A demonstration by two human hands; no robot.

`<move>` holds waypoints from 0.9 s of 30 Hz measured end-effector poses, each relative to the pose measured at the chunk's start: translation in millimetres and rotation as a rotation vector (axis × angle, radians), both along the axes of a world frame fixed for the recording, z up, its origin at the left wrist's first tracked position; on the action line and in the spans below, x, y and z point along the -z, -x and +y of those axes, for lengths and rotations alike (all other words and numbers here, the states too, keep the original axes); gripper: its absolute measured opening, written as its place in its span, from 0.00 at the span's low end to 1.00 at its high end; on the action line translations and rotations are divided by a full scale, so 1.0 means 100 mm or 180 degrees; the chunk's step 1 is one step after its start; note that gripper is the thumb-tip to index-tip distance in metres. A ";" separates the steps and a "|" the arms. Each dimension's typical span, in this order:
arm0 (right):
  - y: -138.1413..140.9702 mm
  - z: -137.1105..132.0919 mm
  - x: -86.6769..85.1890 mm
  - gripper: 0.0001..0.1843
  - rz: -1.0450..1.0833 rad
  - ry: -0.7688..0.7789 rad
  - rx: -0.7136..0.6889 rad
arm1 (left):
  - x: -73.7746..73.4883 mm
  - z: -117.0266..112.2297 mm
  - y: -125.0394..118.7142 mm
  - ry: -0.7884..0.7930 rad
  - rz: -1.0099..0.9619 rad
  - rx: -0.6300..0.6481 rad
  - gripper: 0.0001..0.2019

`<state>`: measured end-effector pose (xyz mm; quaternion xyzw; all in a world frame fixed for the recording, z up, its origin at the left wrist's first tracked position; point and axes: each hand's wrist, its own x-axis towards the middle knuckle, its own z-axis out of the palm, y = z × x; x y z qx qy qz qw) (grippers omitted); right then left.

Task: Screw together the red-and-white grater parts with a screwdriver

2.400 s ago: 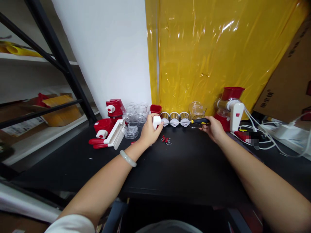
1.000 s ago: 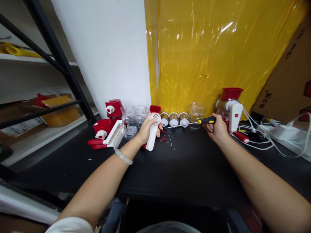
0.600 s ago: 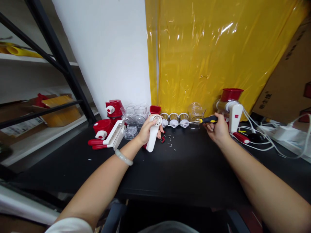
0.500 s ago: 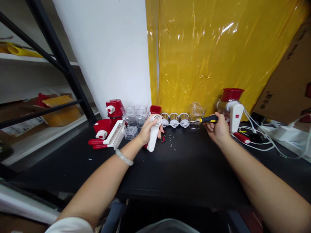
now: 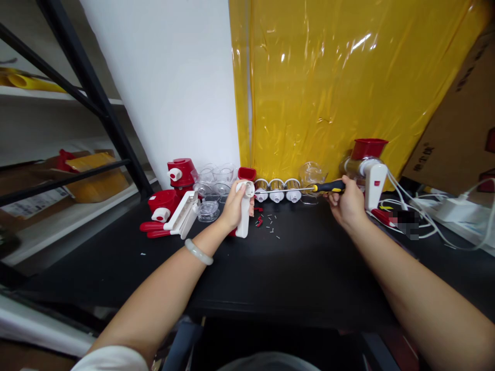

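My left hand [image 5: 233,207] is closed around a white crank handle [image 5: 243,219], its round hub facing right and its arm pointing down. My right hand [image 5: 349,201] grips the black and yellow handle of a long screwdriver [image 5: 328,187]. The thin shaft lies almost level, its tip at the hub of the crank handle; whether it touches a screw inside I cannot tell. Below the shaft, several small screws [image 5: 271,222] and small red plastic pieces [image 5: 259,221] are scattered on the black table [image 5: 294,278].
Red grater bodies [image 5: 164,203], white handles with red grips [image 5: 185,216] and clear plastic parts [image 5: 209,210] stand at the left. Behind the screws are three grater drums [image 5: 277,191]. An assembled red and white grater [image 5: 374,183] is at right, beside white cables [image 5: 433,226].
The crank handle has turned a little and shifted slightly left in my left hand. The screwdriver has moved slightly left with my right hand, its shaft now a bit higher.
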<state>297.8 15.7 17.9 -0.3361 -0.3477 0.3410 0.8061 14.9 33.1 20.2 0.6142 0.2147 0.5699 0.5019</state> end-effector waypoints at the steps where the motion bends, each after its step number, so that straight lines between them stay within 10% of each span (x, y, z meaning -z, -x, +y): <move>1: 0.00 0.00 0.00 0.16 -0.0035 -0.0016 0.0020 | 0.01 0.01 0.00 0.0007 0.0011 -0.0045 0.23; 27: 0.04 -0.01 -0.01 0.17 -0.0234 -0.0108 0.0221 | 0.03 0.02 -0.01 0.0020 0.0103 -0.0258 0.22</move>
